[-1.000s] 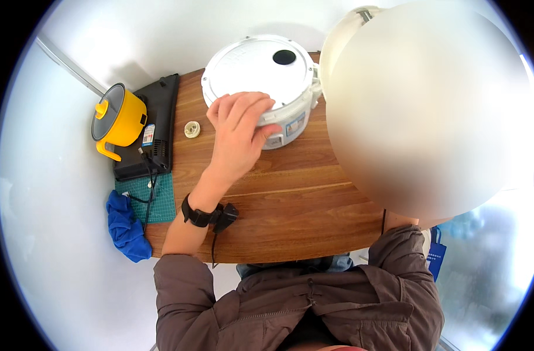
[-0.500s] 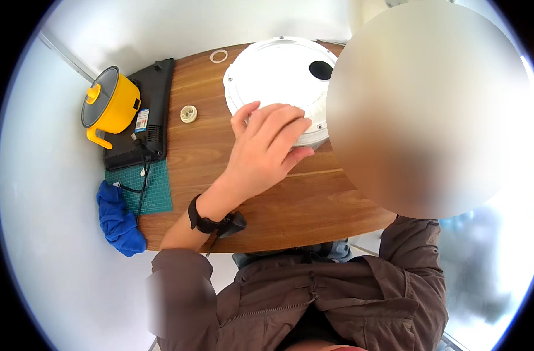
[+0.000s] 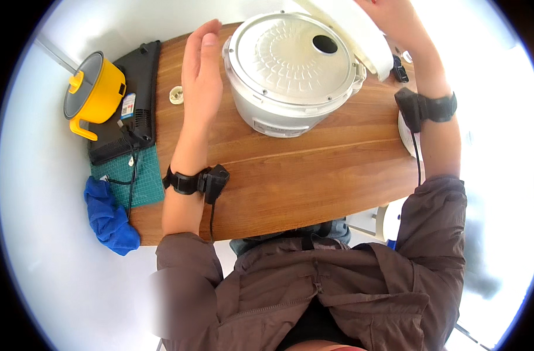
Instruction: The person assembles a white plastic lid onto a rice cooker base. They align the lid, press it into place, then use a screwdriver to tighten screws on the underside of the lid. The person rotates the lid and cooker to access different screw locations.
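A silver-white rice cooker body (image 3: 273, 114) stands at the far middle of the table. Its round metal top (image 3: 279, 55) faces up, with a dark oval hole and small screws round the rim. Beside the cooker's left side, my left hand (image 3: 202, 79) is raised with its fingers stretched out, holding nothing. At the cooker's far right, my right hand (image 3: 393, 23) grips a white curved lid cover (image 3: 360, 35), tilted up on edge. The upper edge of the picture cuts off part of that hand and cover. Both wrists wear black strapped devices.
A yellow pot (image 3: 106, 88) sits on a black flat appliance (image 3: 141, 88) at left. A green cutting mat (image 3: 141, 178), a blue cloth (image 3: 109, 219) and a small cream round part (image 3: 177, 95) lie nearby. Black clip-like pieces (image 3: 400, 69) are right of the cooker.
My left hand has left the cooker's top and moved up and left. The right arm and lid cover show now where a blur hid that side. The view has shifted, showing the cooker's front.
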The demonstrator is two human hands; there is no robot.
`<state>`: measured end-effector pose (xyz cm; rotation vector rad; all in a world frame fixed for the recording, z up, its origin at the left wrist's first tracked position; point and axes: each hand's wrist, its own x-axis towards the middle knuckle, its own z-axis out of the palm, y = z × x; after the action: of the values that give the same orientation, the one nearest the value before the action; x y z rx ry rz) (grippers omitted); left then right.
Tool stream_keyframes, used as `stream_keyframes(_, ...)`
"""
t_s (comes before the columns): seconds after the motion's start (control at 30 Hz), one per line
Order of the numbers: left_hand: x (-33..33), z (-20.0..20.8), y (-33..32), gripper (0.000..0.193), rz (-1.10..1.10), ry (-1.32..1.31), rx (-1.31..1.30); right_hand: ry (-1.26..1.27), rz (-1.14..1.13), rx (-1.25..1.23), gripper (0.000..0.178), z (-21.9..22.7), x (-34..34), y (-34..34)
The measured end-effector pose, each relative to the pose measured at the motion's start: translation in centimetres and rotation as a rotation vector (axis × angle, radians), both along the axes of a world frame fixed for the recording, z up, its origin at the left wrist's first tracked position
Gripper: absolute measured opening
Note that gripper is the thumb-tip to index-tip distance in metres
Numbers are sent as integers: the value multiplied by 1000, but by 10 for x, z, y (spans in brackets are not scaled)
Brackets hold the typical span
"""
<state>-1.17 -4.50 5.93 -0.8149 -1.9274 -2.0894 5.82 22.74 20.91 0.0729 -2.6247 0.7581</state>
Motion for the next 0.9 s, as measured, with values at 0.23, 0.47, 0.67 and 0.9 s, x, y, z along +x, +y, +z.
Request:
stream_keyframes(0.23,-2,-13,11,41,-215,-98,98,40,-12,77,30,-12,-3,-1)
stream_keyframes(0.47,-1,-22,11,51,-189,-166,93,15,110,325,31,-4,10,-34)
stream_keyframes(0.67,-14,-42,19,51,-239,-299,254,47,191,469,32,-9,17,-59)
stream_keyframes(0.9,-24,-61,26,48,-345,-305,424,-8,209,535,33,-9,11,-65)
